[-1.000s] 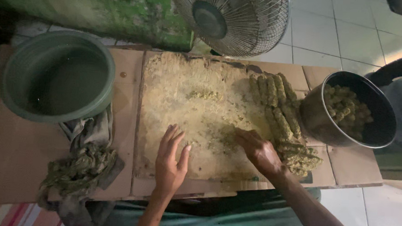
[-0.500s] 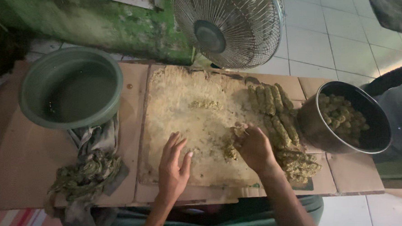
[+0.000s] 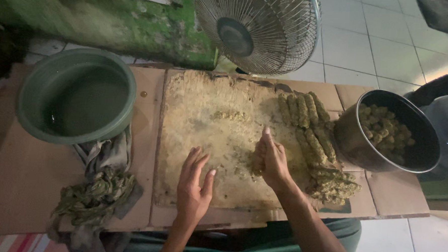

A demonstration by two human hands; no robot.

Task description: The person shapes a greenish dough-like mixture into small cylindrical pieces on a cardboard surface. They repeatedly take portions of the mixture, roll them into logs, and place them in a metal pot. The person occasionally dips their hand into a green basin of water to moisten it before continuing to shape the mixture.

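My right hand (image 3: 272, 161) has its fingers curled shut around a small clump of greenish mix (image 3: 257, 165) on the crumb-covered board (image 3: 204, 120). My left hand (image 3: 194, 182) rests beside it, fingers open and flat. Finished rolls (image 3: 310, 122) lie just right of my grip, touching the dark pot (image 3: 354, 142). A green basin (image 3: 76, 97) sits far left on the worktop (image 3: 25, 183).
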